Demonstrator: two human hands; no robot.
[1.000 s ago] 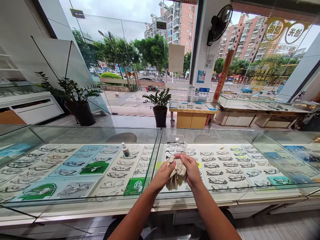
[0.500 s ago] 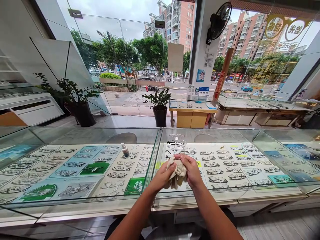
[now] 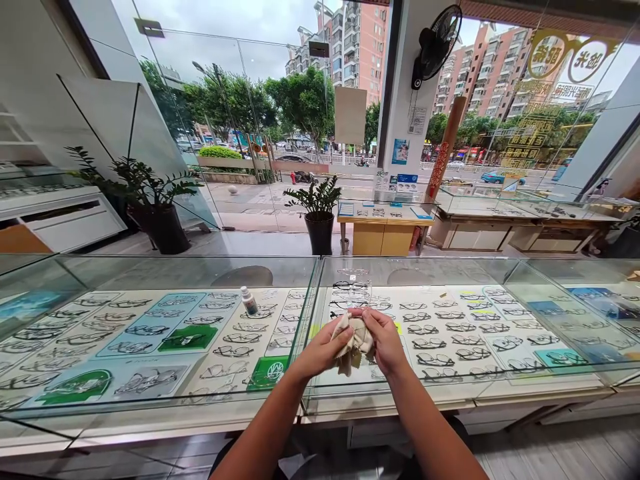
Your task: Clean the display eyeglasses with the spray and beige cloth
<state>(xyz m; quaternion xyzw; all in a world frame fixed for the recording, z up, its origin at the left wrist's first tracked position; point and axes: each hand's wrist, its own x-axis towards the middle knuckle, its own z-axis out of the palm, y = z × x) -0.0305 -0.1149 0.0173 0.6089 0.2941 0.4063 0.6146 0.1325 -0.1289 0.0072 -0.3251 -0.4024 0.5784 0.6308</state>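
Note:
Both hands meet over the glass counter around a crumpled beige cleaning cloth (image 3: pixel 357 339). My left hand (image 3: pixel 323 348) is closed on the cloth from the left, its thumb lying across the folds. My right hand (image 3: pixel 386 340) pinches the cloth's upper right side with thumb and fingers. The cloth's jagged lower edge hangs below the hands. Whether something is wrapped inside the cloth is hidden. Just beyond the fingers are dark-framed eyeglasses (image 3: pixel 350 286). A small spray bottle with a white cap (image 3: pixel 249 301) stands on the counter to the left.
Under the glass top of the display case (image 3: pixel 220 399), rows of eyeglasses (image 3: pixel 431 343) lie on both sides. Beyond the counter are a potted plant (image 3: pixel 320 230), a wooden display table (image 3: pixel 383 237) and large windows. A black fan (image 3: pixel 436 47) hangs on the pillar.
The cloth has shifted slightly in my fingers, and its lower corner hangs in a different fold. Both hands stay in nearly the same place.

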